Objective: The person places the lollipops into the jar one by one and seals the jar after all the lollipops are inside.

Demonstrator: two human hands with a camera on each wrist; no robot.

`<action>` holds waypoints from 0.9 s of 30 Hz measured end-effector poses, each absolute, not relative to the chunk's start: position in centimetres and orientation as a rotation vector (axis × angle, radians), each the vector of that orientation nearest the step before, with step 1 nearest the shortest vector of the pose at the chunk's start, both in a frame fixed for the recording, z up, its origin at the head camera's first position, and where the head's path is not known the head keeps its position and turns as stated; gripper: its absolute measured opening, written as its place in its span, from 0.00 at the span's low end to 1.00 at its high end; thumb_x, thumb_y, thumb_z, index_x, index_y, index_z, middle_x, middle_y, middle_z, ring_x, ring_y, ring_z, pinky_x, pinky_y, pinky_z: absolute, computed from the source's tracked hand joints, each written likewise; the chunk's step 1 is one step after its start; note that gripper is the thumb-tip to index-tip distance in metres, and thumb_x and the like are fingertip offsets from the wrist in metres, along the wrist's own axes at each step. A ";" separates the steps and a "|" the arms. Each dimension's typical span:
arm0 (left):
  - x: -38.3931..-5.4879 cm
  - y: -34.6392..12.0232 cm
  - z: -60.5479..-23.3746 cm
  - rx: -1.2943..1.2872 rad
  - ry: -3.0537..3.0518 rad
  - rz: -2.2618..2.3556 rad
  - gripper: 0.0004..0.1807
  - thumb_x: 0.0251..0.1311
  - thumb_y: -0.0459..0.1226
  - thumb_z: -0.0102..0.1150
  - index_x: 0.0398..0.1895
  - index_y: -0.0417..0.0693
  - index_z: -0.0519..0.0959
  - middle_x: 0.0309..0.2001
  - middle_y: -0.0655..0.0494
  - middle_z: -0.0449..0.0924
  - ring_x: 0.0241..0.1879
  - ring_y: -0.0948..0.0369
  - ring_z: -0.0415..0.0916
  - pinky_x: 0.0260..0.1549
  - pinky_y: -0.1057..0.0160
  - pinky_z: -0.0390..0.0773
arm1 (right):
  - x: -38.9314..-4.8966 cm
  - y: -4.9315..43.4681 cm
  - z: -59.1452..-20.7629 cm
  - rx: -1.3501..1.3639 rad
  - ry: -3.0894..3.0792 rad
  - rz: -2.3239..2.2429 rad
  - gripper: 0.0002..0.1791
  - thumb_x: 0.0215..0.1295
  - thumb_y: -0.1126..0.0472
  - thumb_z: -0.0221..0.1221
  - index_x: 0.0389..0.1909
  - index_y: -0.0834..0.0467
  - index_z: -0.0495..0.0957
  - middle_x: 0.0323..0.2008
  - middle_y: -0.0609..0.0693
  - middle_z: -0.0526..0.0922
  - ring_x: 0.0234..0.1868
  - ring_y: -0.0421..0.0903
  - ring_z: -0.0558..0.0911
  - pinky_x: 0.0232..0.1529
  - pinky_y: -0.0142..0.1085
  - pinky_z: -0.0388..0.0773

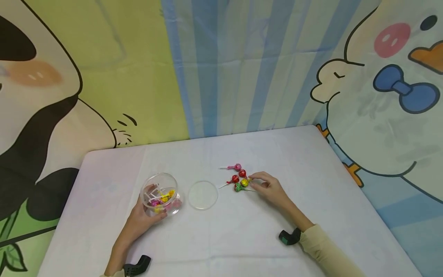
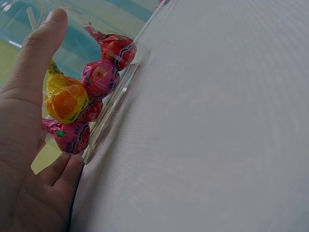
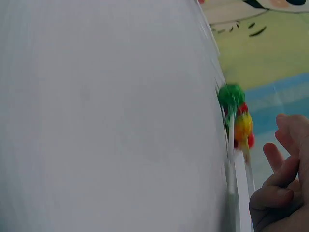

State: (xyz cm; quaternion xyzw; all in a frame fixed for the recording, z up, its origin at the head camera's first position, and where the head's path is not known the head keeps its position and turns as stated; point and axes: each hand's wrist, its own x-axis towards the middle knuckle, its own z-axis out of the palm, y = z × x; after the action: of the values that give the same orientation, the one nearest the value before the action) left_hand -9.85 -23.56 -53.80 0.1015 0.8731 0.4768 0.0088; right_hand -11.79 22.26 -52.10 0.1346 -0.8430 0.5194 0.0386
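Observation:
In the head view, my left hand (image 1: 140,219) grips a clear round jar (image 1: 176,186) from its near left side. Inside it lie several wrapped lollipops (image 1: 166,198), and the left wrist view shows a yellow lollipop (image 2: 66,99) beside pink and red ones behind the plastic. A cluster on the table holds a pink lollipop (image 1: 237,167), two red ones, a yellow lollipop (image 1: 244,182) and a green lollipop (image 1: 237,187). Just right of them is my right hand (image 1: 271,189), fingers loosely bent near the yellow and green sticks. The right wrist view shows its fingertips apart from the candy heads.
Between the jar and the cluster, a clear round lid (image 1: 203,195) lies flat on the white-covered table (image 1: 225,231). Cartoon-printed curtains (image 1: 235,77) stand behind the far edge and at both sides. A black wrist device (image 1: 290,236) sits on each forearm.

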 end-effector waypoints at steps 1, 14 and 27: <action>-9.8 -23.5 -53.8 0.316 2.731 1.483 0.55 0.44 0.42 0.77 0.74 0.65 0.51 0.72 0.49 0.61 0.66 0.71 0.59 0.55 0.85 0.52 | -12.0 23.1 -52.1 0.368 -2.599 1.561 0.15 0.63 0.62 0.63 0.51 0.58 0.81 0.50 0.54 0.81 0.29 0.38 0.71 0.26 0.26 0.70; -9.9 -23.5 -53.8 0.350 2.704 1.527 0.56 0.44 0.40 0.77 0.74 0.63 0.51 0.73 0.49 0.60 0.65 0.79 0.57 0.54 0.88 0.51 | -14.5 26.6 -52.6 0.250 -2.734 1.498 0.20 0.64 0.57 0.62 0.56 0.56 0.78 0.57 0.56 0.79 0.44 0.43 0.78 0.38 0.38 0.78; -9.9 -23.5 -53.7 0.301 2.712 1.461 0.56 0.45 0.43 0.76 0.74 0.67 0.50 0.73 0.51 0.60 0.68 0.57 0.61 0.58 0.80 0.57 | -14.5 26.3 -52.8 0.342 -2.831 1.344 0.07 0.64 0.58 0.62 0.42 0.53 0.84 0.41 0.51 0.84 0.31 0.39 0.68 0.30 0.27 0.65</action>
State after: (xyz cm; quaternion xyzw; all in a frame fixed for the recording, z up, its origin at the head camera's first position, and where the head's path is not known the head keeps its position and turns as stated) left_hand -9.87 -23.53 -53.67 0.0971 0.8760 0.4718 0.0233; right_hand -14.52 26.35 -52.79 0.1085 -0.8980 0.4264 -0.0055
